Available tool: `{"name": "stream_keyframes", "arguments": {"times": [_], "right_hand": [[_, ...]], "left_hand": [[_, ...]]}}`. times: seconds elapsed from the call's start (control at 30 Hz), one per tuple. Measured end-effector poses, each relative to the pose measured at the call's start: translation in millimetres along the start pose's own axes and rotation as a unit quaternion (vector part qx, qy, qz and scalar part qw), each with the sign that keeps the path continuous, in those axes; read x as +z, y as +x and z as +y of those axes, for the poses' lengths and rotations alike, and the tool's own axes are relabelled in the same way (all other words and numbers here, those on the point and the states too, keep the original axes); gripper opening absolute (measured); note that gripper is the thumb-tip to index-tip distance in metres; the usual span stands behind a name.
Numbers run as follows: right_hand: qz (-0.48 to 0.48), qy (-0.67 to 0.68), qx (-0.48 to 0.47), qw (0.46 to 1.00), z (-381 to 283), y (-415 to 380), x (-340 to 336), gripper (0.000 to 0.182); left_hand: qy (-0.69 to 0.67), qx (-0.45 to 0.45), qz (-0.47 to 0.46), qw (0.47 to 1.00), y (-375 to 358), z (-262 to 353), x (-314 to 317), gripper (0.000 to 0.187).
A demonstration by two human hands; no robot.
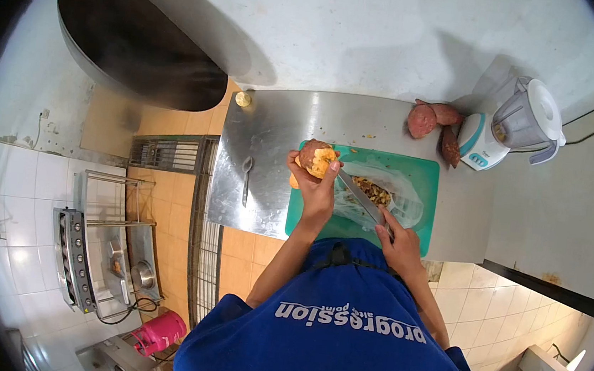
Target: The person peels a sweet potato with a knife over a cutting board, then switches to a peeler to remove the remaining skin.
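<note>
My left hand (319, 193) is wrapped round a partly peeled sweet potato (316, 157), its orange flesh showing beside brownish-red skin. In my right hand (401, 247) is the handle of a kitchen knife (362, 197), whose blade points up and left with its tip close to the sweet potato. Beneath both hands lies a green cutting board (423, 180). A clear plastic bag (409, 205) rests on it, with dark and yellowish peelings (373, 191) inside. Another orange piece (294, 182) is partly hidden behind my left hand.
Several unpeeled sweet potatoes (423, 120) sit by the wall next to a white-and-teal blender (491, 136). A spoon (246, 180) and a small pale yellow object (243, 99) lie on the left of the steel table (274, 129). A gas stove (75, 257) stands further left.
</note>
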State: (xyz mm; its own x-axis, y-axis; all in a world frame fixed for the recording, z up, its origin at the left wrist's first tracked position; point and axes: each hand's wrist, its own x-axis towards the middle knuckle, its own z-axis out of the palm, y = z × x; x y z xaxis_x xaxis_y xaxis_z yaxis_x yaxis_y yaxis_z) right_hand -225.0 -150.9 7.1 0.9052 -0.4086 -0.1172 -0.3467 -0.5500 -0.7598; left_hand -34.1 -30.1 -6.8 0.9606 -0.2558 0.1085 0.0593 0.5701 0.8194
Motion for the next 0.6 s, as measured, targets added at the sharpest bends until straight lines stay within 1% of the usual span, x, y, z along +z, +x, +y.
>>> {"name": "stream_keyframes", "arguments": {"times": [0.13,0.23,0.3,0.33,0.4,0.53,0.6], "right_hand": [[0.009,-0.047,0.0,0.999,-4.0,2.3,-2.5,0.05],[-0.012,-0.061,0.02,0.998,-5.9,4.2,-5.0,0.05],[-0.023,-0.001,-0.012,1.0,-4.7,5.4,-5.5,0.049],[-0.024,-0.001,-0.013,1.0,-4.1,6.0,-6.2,0.049],[-0.045,0.034,-0.014,0.998,-3.1,6.8,-7.8,0.047],[-0.049,0.036,-0.013,0.998,-1.3,6.7,-7.3,0.046],[-0.039,0.034,-0.008,0.999,0.4,4.8,-2.9,0.047]], "left_hand": [[0.026,0.009,0.021,0.999,0.7,-4.9,-1.5,0.064],[0.018,-0.003,0.02,1.0,0.5,3.9,2.7,0.063],[-0.006,-0.027,0.012,1.0,-0.4,13.0,5.2,0.063],[-0.006,-0.026,0.013,1.0,0.1,15.7,3.1,0.063],[-0.043,-0.086,-0.029,0.995,1.0,20.4,-1.5,0.064],[-0.057,-0.085,-0.05,0.994,1.1,16.8,-6.8,0.065],[-0.024,-0.062,-0.035,0.997,1.4,15.1,-7.4,0.065]]}}
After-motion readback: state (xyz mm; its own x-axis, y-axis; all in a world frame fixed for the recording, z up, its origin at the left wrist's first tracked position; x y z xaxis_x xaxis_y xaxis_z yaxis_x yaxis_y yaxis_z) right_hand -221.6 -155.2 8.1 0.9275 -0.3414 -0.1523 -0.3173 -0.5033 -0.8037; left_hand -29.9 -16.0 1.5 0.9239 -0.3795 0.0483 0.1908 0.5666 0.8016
